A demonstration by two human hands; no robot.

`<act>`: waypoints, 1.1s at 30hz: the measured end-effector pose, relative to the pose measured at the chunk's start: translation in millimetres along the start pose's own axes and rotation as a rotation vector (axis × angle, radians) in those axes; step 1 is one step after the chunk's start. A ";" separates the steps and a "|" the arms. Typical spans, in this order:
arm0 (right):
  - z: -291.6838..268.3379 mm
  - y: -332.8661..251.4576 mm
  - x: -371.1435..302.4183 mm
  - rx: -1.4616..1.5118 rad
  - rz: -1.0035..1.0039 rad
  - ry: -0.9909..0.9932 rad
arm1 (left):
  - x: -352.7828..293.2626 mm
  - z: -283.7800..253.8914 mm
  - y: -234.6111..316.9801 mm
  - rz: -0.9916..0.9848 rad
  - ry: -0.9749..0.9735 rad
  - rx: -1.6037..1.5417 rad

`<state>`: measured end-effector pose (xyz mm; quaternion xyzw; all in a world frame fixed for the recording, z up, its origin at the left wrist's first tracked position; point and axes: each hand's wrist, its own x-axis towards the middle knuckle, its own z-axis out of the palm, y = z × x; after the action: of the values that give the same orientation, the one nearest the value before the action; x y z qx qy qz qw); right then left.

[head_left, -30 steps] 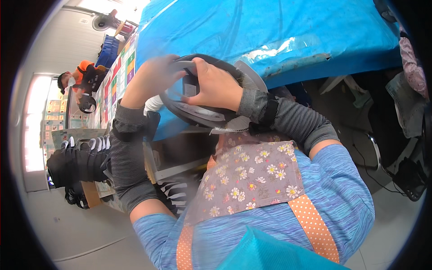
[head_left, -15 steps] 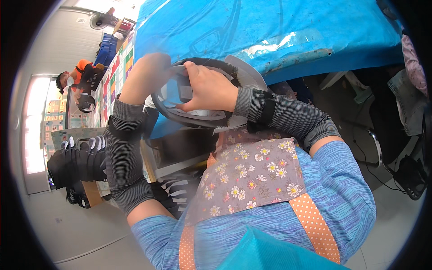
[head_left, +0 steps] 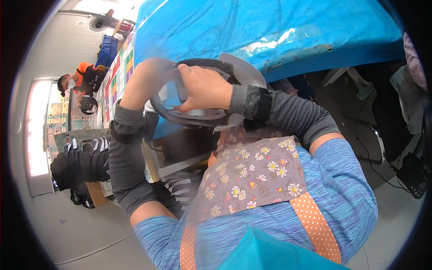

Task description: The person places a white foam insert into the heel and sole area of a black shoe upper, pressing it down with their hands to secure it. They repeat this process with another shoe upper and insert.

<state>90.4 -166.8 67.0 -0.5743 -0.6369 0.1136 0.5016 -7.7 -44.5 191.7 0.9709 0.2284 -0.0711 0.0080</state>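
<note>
At far left I make out a co-worker [head_left: 82, 78] bent over a dark cap [head_left: 88, 105] beside a table spread with colourful sheets [head_left: 112, 83]; nearer to me, a row of black caps [head_left: 81, 167] with pale, curved strips along its top is packed side by side. Next comes the left hand [head_left: 148, 82], its fingers at the upper left rim of the worked piece; it is too blurred for me to tell whether it pinches the edge or only rests there. The piece itself, which I take for a dark cap with a pale inner band [head_left: 193, 121], is up at the near edge of the blue-covered table [head_left: 270, 27], its opening toward me; I can't tell whether it touches the table. The right hand [head_left: 206, 87] grips its right side, thumb and forefinger spread across the opening. I judge the step in hand as working the inside rim, with the right hand bracing. To my mind, the next move calls for keeping that brace firm while the left fingers follow the edge without buckling the band.
</note>
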 end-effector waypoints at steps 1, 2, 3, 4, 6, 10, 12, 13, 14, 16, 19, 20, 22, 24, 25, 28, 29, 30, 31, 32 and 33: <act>0.4 0.3 0.1 0.000 0.001 0.000 | 0.6 1.4 -1.2 0.001 -0.001 0.000; 0.4 0.2 0.8 -0.005 0.012 -0.010 | 1.2 2.3 -1.9 0.039 0.024 0.016; 0.0 0.0 1.2 -0.010 0.023 -0.019 | 2.0 2.8 -2.6 0.078 0.049 0.032; -0.7 -0.3 0.8 -0.011 0.023 -0.018 | 3.2 2.8 -3.5 0.079 0.049 0.032; -5.6 -6.3 0.1 0.001 0.074 -0.050 | 3.7 0.2 -0.9 0.019 -0.010 0.012; -12.2 -18.6 -7.3 -0.102 0.070 -0.138 | -0.4 2.2 -5.9 0.129 0.039 0.089; -11.6 -19.0 -9.1 -0.036 0.056 -0.229 | -0.5 -0.3 -2.4 0.176 0.044 0.089; -7.4 -18.7 -11.6 -0.035 0.057 -0.230 | -1.1 -0.8 -3.1 0.190 0.045 0.088; -1.3 -17.6 -15.4 0.124 -0.031 -0.134 | -1.2 -3.5 -6.8 0.182 -0.041 0.095; 9.1 -15.6 -20.3 0.284 -0.122 -0.036 | -7.5 -7.7 -13.1 0.171 -0.127 0.104; 8.8 -10.9 -22.1 0.379 -0.231 0.102 | -23.8 -19.6 -15.2 -0.126 -0.188 -0.944; 3.9 -13.8 -21.7 0.362 -0.168 0.072 | -32.5 -10.9 -18.2 -0.132 -0.188 -0.940; 1.9 -11.0 -18.8 0.381 -0.156 0.074 | -48.8 25.4 -33.9 -0.027 0.146 -0.982; 10.0 -0.5 -15.2 0.381 -0.191 0.119 | -57.6 53.0 -26.6 0.044 0.289 -0.971; 15.7 4.6 -14.5 0.382 -0.225 0.155 | -58.9 62.7 -24.5 0.051 0.356 -0.992; 15.4 2.7 -17.6 0.333 -0.228 0.033 | -55.3 79.2 14.4 -0.011 0.544 -1.122; 18.1 4.5 -17.4 0.331 -0.231 0.028 | -49.1 81.7 11.2 -0.007 0.578 -1.008; 21.8 8.1 -16.6 0.277 -0.233 0.049 | -46.3 87.5 14.2 -0.015 0.603 -1.037; 24.6 10.8 -16.7 0.223 -0.234 0.072 | -43.5 93.0 19.1 -0.025 0.631 -1.067; 23.9 8.1 -16.6 0.221 -0.238 0.067 | -41.7 96.4 24.7 -0.039 0.661 -1.097; 22.4 4.7 -17.6 0.167 -0.229 0.046 | -41.2 100.8 24.5 -0.041 0.683 -1.158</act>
<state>73.2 -170.5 44.1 -0.4566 -0.6747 0.0952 0.5720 -46.8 -89.5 97.3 0.7734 0.2379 0.3738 0.4533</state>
